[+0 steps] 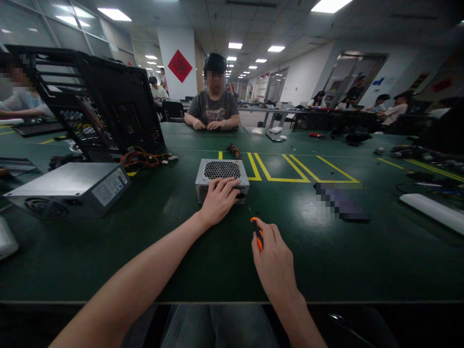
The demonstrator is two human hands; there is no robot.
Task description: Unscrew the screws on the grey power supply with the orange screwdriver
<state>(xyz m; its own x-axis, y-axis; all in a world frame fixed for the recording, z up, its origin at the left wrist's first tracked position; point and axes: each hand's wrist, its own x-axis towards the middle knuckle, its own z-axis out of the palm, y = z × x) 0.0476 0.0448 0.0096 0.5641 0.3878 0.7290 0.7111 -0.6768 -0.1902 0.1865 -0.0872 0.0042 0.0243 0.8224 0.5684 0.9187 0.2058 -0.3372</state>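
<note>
A silver power supply unit (222,169) with a honeycomb-vented top sits on the green table ahead of me. My left hand (219,202) lies across its near top edge, fingers spread and stretched forward; its thumb is hard to make out. My right hand (274,254), to the right and nearer me, is closed around an orange-and-black screwdriver (258,235). The thin shaft points up and left to the unit's near right corner, beside a dark socket or switch. I cannot tell whether the tip touches a screw. Behind the unit lies a bundle of cables (234,151).
At left stand a larger power supply (68,186) and an open black computer case (105,106), with coloured wires (145,158) between them. A blurred-out dark object (342,202) and a white bar (435,210) lie at right. A person (213,104) sits opposite.
</note>
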